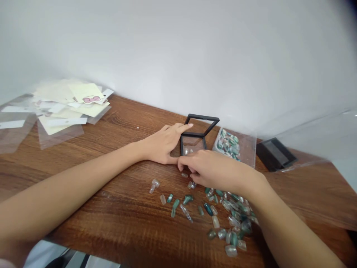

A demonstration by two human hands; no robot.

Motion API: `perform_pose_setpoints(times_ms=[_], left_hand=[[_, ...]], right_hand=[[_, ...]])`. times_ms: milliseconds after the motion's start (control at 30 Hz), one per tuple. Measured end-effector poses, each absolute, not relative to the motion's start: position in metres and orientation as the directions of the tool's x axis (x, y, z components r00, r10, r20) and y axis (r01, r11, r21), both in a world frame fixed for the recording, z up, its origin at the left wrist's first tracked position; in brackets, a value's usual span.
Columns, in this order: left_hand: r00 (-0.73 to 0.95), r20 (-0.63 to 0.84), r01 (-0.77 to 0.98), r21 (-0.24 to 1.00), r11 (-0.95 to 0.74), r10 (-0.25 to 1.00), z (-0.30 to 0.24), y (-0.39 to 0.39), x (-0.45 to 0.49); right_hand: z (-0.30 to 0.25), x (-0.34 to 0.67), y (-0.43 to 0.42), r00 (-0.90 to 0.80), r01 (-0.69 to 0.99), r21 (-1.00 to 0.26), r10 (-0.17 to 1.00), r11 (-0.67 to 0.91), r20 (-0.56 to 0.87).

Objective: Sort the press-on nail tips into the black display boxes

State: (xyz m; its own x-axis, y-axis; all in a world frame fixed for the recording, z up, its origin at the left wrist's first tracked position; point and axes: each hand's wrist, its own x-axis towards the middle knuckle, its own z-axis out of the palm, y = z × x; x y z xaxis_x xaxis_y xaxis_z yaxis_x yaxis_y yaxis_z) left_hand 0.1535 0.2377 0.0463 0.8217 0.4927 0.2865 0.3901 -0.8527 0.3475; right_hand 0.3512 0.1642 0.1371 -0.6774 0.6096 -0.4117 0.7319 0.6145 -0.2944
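A small black-framed display case [193, 136] with clear film panes stands open on the table, its lid tilted up. My left hand [165, 144] holds it along the left side, index finger at the lid and thumb near the front corner. A few clear press-on nails [186, 151] lie on the lower pane. My right hand [208, 166] is at the front edge of the case, fingers curled and pinched; whatever is between them is hidden. Below that hand, loose green and clear press-on nails [234, 216] are scattered over the wood.
Behind my right hand sits a clear plastic box [248, 143] containing more nails. A black box [276, 154] stands farther right beside clear plastic film [309, 141]. Cream cards and clear sleeves [64, 121] are heaped at the back left. A white wall [178, 56] rises behind the table [111, 208].
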Motion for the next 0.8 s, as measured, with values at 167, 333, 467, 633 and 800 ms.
perform_pose_setpoints(times_ms=[167,333,467,633,800], left_hand=[[0.819,0.28,0.399,0.35,-0.847,0.501,0.0445,0.238,0.1531],[0.818,0.292,0.391,0.348,-0.852,0.495,0.0447,0.2379,0.1527],[0.824,0.289,0.385,0.343,-0.857,0.487,0.046,0.2375,0.1529],[0.826,0.281,0.39,0.34,-0.856,0.488,0.0456,0.2376,0.1533],[0.825,0.294,0.387,0.329,-0.861,0.483,0.044,0.2381,0.1531]], right_hand=[[0.1368,0.3504,0.1636,-0.691,0.72,-0.311,0.6,0.62,-0.403],[0.1321,0.3479,0.1651,-0.706,0.707,-0.314,0.601,0.634,-0.375],[0.1327,0.3474,0.1655,-0.699,0.715,-0.329,0.608,0.617,-0.377],[0.1359,0.3476,0.1627,-0.663,0.748,-0.327,0.635,0.577,-0.396],[0.1364,0.3435,0.16,-0.653,0.755,-0.304,0.631,0.58,-0.418]])
